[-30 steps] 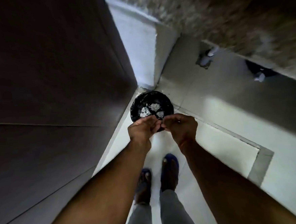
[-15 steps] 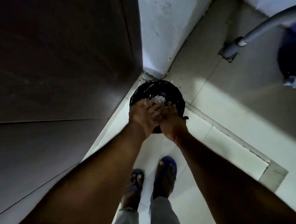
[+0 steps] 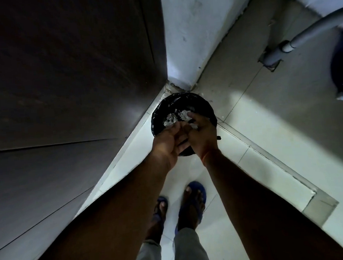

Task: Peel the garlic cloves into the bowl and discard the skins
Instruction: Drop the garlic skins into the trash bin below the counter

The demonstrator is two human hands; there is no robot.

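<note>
Cabinet: a dark wood-grain cabinet front (image 3: pixel 62 86) fills the left side, meeting the pale wall (image 3: pixel 190 37) at the corner.
Bin: a round bin lined with a black bag (image 3: pixel 159 114) stands on the floor in that corner.
Skins: white papery garlic skins (image 3: pixel 172 117) lie inside the bin, just beyond the fingertips.
Left hand: the left hand (image 3: pixel 167 142) is over the bin's near rim, its palm against the right hand; the grip looks loosely closed, and I cannot tell whether it has hold of anything.
Right hand: the right hand (image 3: pixel 202 133) presses against the left, fingers reaching down toward the skins; its grip is hidden too, so I cannot tell.
Feet: two feet in blue sandals (image 3: pixel 194 201) stand on the tiled floor (image 3: pixel 247 124) below the hands.
Pipe: a grey pipe (image 3: pixel 312 32) runs down into the floor at far right.
</note>
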